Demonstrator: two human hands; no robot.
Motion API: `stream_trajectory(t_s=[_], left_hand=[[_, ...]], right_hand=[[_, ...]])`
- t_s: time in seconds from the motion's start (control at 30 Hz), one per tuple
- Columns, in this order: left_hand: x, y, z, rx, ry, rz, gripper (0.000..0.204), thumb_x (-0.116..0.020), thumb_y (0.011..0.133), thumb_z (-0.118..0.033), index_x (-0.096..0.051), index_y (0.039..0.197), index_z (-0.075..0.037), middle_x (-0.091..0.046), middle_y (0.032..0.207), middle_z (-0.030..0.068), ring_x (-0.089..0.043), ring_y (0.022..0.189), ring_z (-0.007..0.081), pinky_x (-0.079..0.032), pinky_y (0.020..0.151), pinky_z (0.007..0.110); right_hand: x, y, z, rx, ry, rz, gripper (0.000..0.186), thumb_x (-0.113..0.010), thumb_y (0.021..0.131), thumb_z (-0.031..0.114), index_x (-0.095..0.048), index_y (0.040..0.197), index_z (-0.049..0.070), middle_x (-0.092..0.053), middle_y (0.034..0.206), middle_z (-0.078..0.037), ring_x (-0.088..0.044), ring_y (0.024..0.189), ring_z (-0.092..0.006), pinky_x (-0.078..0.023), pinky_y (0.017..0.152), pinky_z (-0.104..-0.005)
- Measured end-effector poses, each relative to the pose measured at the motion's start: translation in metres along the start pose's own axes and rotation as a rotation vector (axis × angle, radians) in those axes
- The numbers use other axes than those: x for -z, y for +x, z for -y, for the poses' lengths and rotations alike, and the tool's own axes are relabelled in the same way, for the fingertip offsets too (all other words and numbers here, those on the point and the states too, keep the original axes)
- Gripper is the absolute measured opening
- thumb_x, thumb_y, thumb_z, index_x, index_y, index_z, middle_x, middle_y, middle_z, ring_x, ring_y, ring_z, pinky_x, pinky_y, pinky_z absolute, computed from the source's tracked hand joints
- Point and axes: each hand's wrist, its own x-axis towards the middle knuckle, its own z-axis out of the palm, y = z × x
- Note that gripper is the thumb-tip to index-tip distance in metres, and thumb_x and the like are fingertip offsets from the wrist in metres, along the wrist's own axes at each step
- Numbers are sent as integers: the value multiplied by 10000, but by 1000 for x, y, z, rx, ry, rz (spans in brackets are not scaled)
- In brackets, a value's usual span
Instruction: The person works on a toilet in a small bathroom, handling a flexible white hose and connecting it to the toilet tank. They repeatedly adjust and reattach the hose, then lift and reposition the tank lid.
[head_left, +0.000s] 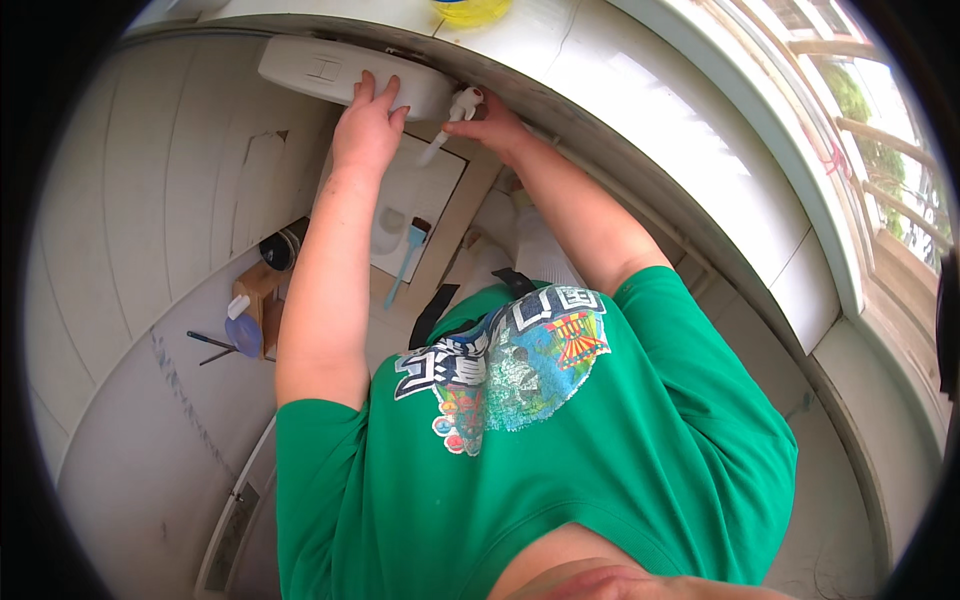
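A long white plastic cistern [320, 65] with rounded ends is fixed on the wall below a tiled ledge. My left hand [370, 125] rests with spread fingers against its front face. At the cistern's right end is a white plastic pipe fitting [466, 104], with a short white pipe [433, 150] slanting down from it. My right hand [495, 128] closes round this fitting, thumb on the near side; some of its fingers are hidden behind. Underneath lies a white squat toilet pan [390, 235], and a brush with a light blue handle [403, 270] lies across it.
The white tiled ledge [640, 110] runs above my hands, bearing a yellow container [472, 12]. A barred window [880, 140] is at right. Down left are a brown box [262, 290], a bluish plastic piece [243, 333], thin sticks [210, 342] and a dark round object [280, 250].
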Motion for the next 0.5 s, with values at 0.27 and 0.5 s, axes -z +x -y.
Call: stream_trajectory(t_s=[0.27, 0.5], left_hand=[[-3, -13, -4, -14, 14, 10, 441, -583, 891, -292, -507, 1320, -226, -350, 1455, 130, -396, 1304, 288, -454, 954, 360], [-8, -19, -1, -33, 31, -3, 443, -582, 888, -295, -508, 1318, -220, -351, 1454, 133, -391, 1306, 301, -445, 965, 374]], right_hand=[[-4, -5, -9, 8, 97, -45, 591, -826, 656, 211, -552, 1150, 38, -629, 1055, -89, -591, 979, -195, -448, 896, -336], [-4, -1, -22, 1, 177, -82, 387, -790, 714, 224, -635, 1010, 29, -643, 1000, -62, -584, 932, -163, -441, 859, -316]])
